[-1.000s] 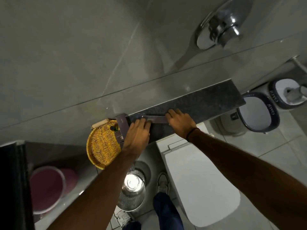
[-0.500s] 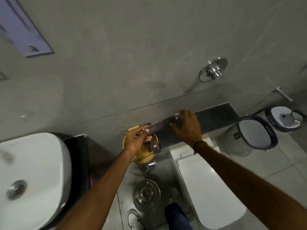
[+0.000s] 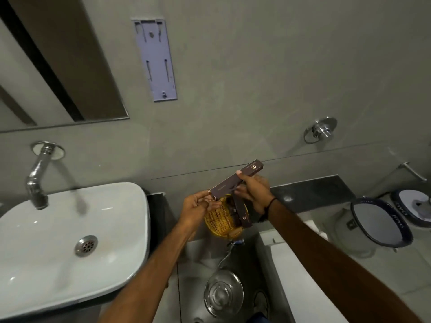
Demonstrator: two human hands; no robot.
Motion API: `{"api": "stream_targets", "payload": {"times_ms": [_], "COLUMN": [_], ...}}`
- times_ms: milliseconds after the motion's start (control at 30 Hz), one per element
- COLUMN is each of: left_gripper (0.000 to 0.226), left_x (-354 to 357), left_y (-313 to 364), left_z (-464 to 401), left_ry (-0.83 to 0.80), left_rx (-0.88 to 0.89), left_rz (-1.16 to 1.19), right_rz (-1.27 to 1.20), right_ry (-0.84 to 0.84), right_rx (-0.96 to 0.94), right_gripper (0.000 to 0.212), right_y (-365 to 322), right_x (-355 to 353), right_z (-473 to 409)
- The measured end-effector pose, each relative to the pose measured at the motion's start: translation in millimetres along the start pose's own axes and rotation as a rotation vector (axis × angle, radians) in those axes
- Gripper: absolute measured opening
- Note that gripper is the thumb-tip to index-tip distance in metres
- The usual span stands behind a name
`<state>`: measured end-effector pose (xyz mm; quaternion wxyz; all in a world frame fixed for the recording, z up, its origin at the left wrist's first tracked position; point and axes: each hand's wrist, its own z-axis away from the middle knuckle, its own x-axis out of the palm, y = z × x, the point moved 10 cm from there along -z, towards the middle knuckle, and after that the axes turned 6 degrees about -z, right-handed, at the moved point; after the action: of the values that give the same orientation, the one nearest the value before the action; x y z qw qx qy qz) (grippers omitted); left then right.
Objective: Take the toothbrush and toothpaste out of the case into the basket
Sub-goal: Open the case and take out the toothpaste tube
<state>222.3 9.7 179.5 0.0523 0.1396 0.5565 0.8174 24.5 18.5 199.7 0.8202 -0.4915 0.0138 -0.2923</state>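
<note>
Both hands are working the slim dark case (image 3: 235, 181) above the wicker basket (image 3: 219, 220): the right hand (image 3: 254, 192) is clamping its upper half, the left hand (image 3: 198, 206) pinching the lower end flap. Tilting that end down over the basket should help. Another dark box (image 3: 241, 214) is already crowding the basket, with the sink (image 3: 70, 241) close by.

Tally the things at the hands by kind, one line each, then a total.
Dark boxes: 2, one held up in both hands, one lying in the basket
Wicker basket: 1
Hands: 2, left hand and right hand
Total: 5
</note>
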Motion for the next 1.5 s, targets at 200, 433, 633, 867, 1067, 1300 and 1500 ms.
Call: {"api": "stream_targets", "payload": {"times_ms": [200,433,633,867,1067,1300,1500], "left_gripper": [0.023,0.019,0.019,0.027,0.026,0.031,0.036], "left_x": [-13,-13,-9,-5,12,11,1], "left_y": [12,28,37,38,21,-23,-37], "left_z": [1,0,-9,-20,-28,-26,-30], "left_ry": [0.009,0.004,-0.015,0.008,0.06,0.137,0.168], "left_rx": [-0.017,0.025,0.029,0.023,-0.214,-0.435,-0.45], "left_rz": [0.183,0.193,0.174,0.206,0.527,0.562,0.497], "right_rz": [0.003,-0.036,-0.053,-0.115,0.346,0.671,0.594], "right_ry": [0.059,0.066,0.055,0.1,0.103,0.031,0.002], "right_rx": [-0.11,-0.138,-0.165,-0.115,-0.629,-0.775,-0.803], "right_gripper": [0.022,0.014,0.031,0.019,0.035,0.049,0.036], "right_y": [-21,-32,-45,-50,-96,-87,-103], "right_x": [19,24,22,14,50,84,88], "right_z": [10,16,13,11,52,76,71]}}
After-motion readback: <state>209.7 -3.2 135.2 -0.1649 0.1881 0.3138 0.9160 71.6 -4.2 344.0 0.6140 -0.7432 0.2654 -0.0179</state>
